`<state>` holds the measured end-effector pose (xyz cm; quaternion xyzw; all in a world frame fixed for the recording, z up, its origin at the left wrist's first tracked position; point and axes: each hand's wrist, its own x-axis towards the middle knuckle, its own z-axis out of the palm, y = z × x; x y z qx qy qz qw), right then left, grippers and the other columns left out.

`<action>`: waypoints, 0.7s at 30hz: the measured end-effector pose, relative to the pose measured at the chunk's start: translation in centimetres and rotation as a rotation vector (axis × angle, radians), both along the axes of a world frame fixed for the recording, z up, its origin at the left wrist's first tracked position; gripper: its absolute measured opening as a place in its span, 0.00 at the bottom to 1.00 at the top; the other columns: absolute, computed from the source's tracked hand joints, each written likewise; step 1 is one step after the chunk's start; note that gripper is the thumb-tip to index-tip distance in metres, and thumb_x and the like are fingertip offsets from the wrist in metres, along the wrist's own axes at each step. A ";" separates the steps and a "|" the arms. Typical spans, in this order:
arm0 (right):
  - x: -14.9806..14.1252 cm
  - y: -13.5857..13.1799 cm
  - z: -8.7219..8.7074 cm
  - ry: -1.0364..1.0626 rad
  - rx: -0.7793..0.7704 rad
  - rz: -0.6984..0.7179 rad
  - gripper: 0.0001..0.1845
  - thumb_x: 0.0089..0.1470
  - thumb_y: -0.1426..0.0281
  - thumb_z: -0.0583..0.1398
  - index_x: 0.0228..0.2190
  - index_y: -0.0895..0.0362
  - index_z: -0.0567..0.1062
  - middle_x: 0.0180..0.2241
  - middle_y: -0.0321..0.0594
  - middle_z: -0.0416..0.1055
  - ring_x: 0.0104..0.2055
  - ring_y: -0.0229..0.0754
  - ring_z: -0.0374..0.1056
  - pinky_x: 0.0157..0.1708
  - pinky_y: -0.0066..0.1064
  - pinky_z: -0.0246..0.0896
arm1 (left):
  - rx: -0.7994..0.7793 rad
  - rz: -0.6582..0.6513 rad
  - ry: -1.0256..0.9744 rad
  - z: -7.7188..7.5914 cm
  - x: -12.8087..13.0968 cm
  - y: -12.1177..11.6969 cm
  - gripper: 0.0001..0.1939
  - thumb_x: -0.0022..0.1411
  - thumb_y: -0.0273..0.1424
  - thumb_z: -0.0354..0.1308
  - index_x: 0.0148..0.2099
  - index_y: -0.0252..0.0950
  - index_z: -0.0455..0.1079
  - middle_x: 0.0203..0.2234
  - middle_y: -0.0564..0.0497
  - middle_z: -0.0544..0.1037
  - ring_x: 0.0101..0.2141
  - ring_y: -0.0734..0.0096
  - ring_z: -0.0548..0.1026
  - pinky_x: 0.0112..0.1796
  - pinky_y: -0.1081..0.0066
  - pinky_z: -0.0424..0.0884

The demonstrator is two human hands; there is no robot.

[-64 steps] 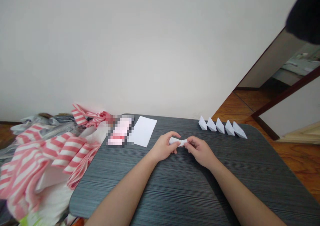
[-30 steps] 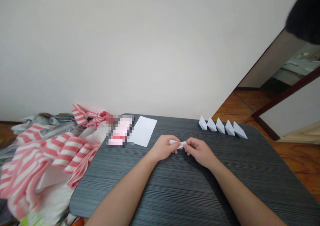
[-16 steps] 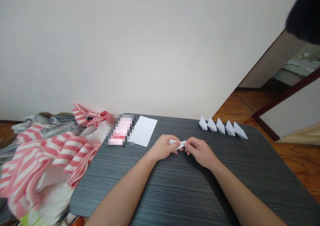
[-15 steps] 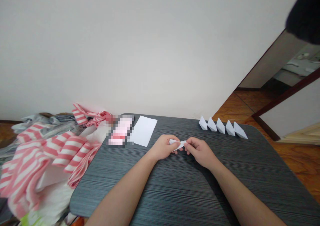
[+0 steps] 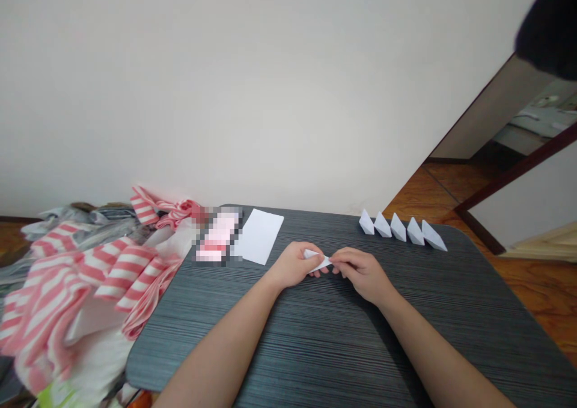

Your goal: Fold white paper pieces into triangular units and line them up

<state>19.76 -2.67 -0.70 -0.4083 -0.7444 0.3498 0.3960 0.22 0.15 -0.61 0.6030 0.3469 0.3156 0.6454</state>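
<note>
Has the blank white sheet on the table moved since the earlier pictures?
No. The white sheet lies in the same spot against the far edge of the table, with no shift either way.

The folded paper [image 5: 318,261] is plain white (so is the loose sheet [image 5: 258,237]), the tabletop [image 5: 288,348] dark grey with fine black streaks, and the crumpled cloth [image 5: 115,273] bold pink-and-white stripes.
</note>
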 end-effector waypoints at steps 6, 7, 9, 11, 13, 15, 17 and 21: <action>0.3 -0.1 0.0 -0.061 0.084 0.011 0.12 0.57 0.73 0.53 0.35 0.54 0.76 0.29 0.40 0.71 0.31 0.39 0.67 0.32 0.32 0.64 | -0.025 -0.005 0.001 0.1 0.0 0.0 0.14 0.57 0.37 0.53 0.35 0.29 0.70 0.26 0.44 0.77 0.25 0.72 0.73 0.28 0.73 0.69; 0.3 -0.1 0.1 -0.071 0.096 0.014 0.12 0.57 0.73 0.53 0.35 0.54 0.76 0.29 0.41 0.71 0.31 0.39 0.67 0.33 0.33 0.64 | -0.035 -0.007 -0.004 0.2 0.0 0.0 0.14 0.57 0.37 0.54 0.35 0.29 0.70 0.26 0.44 0.77 0.25 0.72 0.73 0.28 0.73 0.69; 0.2 -0.1 0.3 -0.089 0.113 0.018 0.13 0.57 0.72 0.52 0.35 0.53 0.76 0.30 0.41 0.71 0.33 0.40 0.68 0.35 0.33 0.64 | -0.055 -0.006 -0.006 0.4 0.0 0.0 0.15 0.56 0.37 0.54 0.36 0.29 0.71 0.26 0.44 0.77 0.25 0.72 0.73 0.28 0.73 0.69; 0.1 -0.2 0.6 -0.105 0.122 0.020 0.13 0.57 0.72 0.52 0.35 0.52 0.77 0.30 0.41 0.72 0.34 0.41 0.68 0.36 0.34 0.64 | -0.068 -0.001 0.006 0.7 0.0 -0.1 0.16 0.55 0.39 0.55 0.36 0.29 0.71 0.26 0.44 0.77 0.25 0.72 0.74 0.29 0.72 0.69; 0.1 -0.1 0.8 -0.112 0.124 0.027 0.14 0.57 0.71 0.51 0.35 0.52 0.77 0.31 0.41 0.72 0.34 0.41 0.68 0.36 0.34 0.65 | -0.067 0.007 0.026 0.9 0.0 -0.1 0.16 0.54 0.39 0.56 0.35 0.29 0.72 0.26 0.44 0.77 0.25 0.72 0.74 0.29 0.72 0.70; 0.0 -0.1 0.9 -0.112 0.116 0.040 0.14 0.57 0.70 0.51 0.34 0.52 0.77 0.32 0.42 0.73 0.35 0.42 0.69 0.37 0.34 0.65 | -0.060 0.016 0.035 0.8 0.1 -0.1 0.16 0.54 0.39 0.57 0.35 0.29 0.72 0.26 0.44 0.77 0.25 0.72 0.74 0.29 0.73 0.70; 0.0 -0.2 1.0 -0.103 0.095 0.041 0.13 0.57 0.69 0.52 0.33 0.53 0.77 0.32 0.42 0.73 0.36 0.42 0.69 0.37 0.34 0.64 | -0.048 0.025 0.032 0.7 0.1 -0.1 0.15 0.54 0.38 0.56 0.34 0.29 0.72 0.26 0.45 0.77 0.25 0.72 0.73 0.29 0.73 0.69; 0.0 -0.4 0.7 -0.085 -0.024 -0.056 0.12 0.57 0.69 0.52 0.39 0.55 0.73 0.26 0.39 0.73 0.29 0.40 0.69 0.32 0.31 0.63 | -0.016 0.051 0.050 0.5 0.2 -0.2 0.14 0.55 0.37 0.55 0.35 0.30 0.71 0.26 0.46 0.77 0.24 0.73 0.73 0.27 0.74 0.69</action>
